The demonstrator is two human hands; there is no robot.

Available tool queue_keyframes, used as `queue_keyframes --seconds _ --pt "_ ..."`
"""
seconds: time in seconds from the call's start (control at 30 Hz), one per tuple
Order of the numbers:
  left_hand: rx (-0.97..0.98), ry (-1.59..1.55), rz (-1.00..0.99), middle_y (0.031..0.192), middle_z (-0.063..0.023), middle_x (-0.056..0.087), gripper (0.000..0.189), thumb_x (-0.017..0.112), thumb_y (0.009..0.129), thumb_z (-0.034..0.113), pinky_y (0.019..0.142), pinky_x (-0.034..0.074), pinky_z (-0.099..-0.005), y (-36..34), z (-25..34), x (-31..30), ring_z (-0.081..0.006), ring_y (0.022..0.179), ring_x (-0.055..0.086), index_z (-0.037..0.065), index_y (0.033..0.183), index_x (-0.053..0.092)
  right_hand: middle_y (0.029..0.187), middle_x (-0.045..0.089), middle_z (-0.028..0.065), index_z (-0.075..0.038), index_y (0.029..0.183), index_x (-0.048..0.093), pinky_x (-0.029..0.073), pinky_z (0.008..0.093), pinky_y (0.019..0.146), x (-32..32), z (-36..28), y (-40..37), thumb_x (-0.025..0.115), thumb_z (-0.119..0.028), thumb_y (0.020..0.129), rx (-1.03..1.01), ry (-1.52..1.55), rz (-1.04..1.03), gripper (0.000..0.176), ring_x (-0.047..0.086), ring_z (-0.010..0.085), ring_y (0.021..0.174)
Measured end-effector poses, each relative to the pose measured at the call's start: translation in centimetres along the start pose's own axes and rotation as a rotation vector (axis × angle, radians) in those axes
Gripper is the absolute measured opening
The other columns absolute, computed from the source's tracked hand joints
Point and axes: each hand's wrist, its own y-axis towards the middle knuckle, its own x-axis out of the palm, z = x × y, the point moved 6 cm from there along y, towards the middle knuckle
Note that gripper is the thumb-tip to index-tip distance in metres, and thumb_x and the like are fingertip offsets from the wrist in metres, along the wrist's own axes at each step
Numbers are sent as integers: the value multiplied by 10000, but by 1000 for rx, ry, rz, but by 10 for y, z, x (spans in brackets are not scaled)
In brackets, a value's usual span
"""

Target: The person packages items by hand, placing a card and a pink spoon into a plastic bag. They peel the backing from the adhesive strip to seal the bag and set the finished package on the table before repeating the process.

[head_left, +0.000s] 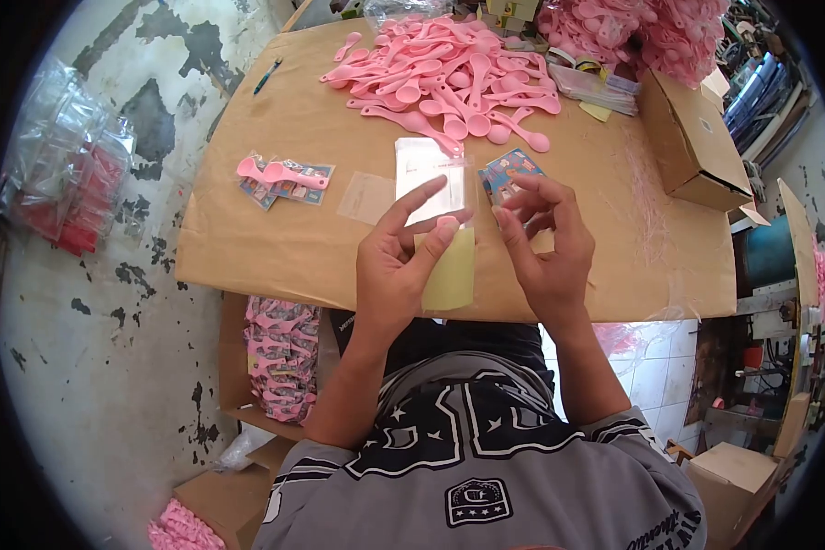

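My left hand (398,252) hangs over the near part of the brown paper-covered table (275,252), index finger and thumb spread well apart, the thumb tip over a pale yellow-green paper slip (449,280) at its 4 o'clock. I cannot tell whether my fingers grip that slip or only lie across it. My right hand (550,243) is curled, thumb near the fingertips, the gap narrow; whether a thin clear film sits between them, I cannot tell.

A glossy white rectangular sheet (414,188) lies at 12 o'clock from my left hand, and a blue printed card (502,171) at 11 o'clock from my right. At 11 o'clock from my left hand is a flat clear plastic pouch (362,197); at 10, two pink plastic spoons (298,177) lie across printed cards (319,192). The loose heap of pink plastic measuring spoons (458,82) spreads at 12 o'clock, its nearest one reaching the white sheet's far edge.

As I judge it, the thin stuff is the risk: a loose pinch could let the slip slide towards the table edge at 6 o'clock, dry fingertips could lift two layers together, and a knock at the heap could send a spoon down over the sheet
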Motion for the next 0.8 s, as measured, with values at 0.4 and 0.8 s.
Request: queue_keyframes --seconds 0.4,0.8 --pt "232 427 -9 998 -123 818 642 692 1012 87 563 400 -210 -15 9 -2 -13 656 482 99 1609 456 1136 707 50 -66 1070 749 495 405 888 37 -38 22 791 -7 784 -452 -340 80 295 607 289 1009" --pt "-34 31 28 1224 -218 747 345 670 1050 105 878 601 -278 -19 0 -18 -211 1074 748 -23 1362 599 1048 713 117 4 1076 623 529 253 746 -35 10 52 565 112 962 -90 371 407 167 645 102 842"
